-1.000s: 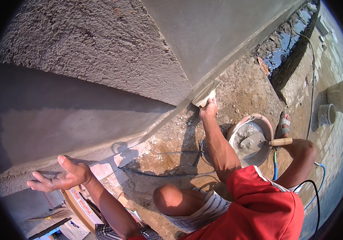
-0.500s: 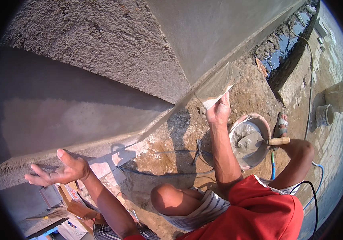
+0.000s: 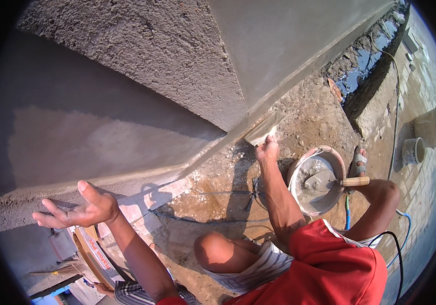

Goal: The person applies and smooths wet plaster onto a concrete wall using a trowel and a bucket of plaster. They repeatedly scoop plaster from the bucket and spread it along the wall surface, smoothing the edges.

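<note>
My right hand (image 3: pixel 267 150) is closed on the near edge of a thin, cement-smeared grey sheet (image 3: pixel 263 129), whose exact kind I cannot make out. The sheet lies against the low ledge at the wall's foot, by the rough grey column (image 3: pixel 169 56). To the left, my left hand (image 3: pixel 83 208) is open, fingers spread and palm turned up, near the lower edge of the smooth plastered wall (image 3: pixel 101 142). Right of my right forearm stands a round basin (image 3: pixel 341 160) of wet mortar. A trowel (image 3: pixel 321 182) rests in it, its wooden handle over the rim.
Two grey buckets (image 3: pixel 430 127) stand on the paving at right. A hose (image 3: pixel 398 86) runs past a muddy trench (image 3: pixel 360 68). Dark cable (image 3: pixel 208 220) crosses the dirt. At lower left are a carton (image 3: pixel 98 254), a broom (image 3: pixel 63 269) and another person's hand (image 3: pixel 104 290).
My right hand has moved a little left and nearer with the sheet, which now lies lower along the ledge. My left hand stays spread, shifted slightly. The other person's hand has shifted at lower left.
</note>
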Tool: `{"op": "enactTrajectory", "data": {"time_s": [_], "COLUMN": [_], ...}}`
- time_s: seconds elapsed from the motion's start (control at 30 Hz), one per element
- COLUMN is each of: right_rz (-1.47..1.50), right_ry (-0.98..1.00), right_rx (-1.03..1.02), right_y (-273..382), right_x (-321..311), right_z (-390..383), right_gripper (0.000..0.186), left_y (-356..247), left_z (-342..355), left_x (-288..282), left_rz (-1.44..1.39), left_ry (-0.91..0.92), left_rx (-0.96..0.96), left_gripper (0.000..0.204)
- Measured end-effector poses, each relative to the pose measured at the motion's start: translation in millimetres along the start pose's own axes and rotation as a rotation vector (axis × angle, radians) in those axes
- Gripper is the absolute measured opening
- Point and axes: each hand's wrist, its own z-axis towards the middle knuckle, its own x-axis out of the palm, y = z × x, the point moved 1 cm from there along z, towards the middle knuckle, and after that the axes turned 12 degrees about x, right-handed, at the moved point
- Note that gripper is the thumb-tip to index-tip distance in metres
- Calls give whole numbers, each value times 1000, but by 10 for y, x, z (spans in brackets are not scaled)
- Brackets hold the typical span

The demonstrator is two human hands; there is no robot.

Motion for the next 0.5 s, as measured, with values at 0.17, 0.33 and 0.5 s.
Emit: {"op": "enactTrajectory", "data": {"time_s": [0.17, 0.33, 0.5], "right_rz": [-106, -169, -144], "right_ry": [11, 157, 188], "right_rx": [2, -66, -59], "right_y": [-89, -94, -214], "right_x": [-157, -132, 183], "right_z": [357, 451, -4], "right_gripper": [41, 41, 41], "left_y": [-13, -67, -4], "left_z": [-7, -10, 0], "left_x": [19, 54, -4], "left_rz": [-7, -22, 27], "left_ry": [-5, -12, 15], "left_rx": [-2, -23, -5], "left_gripper": [67, 67, 67]}}
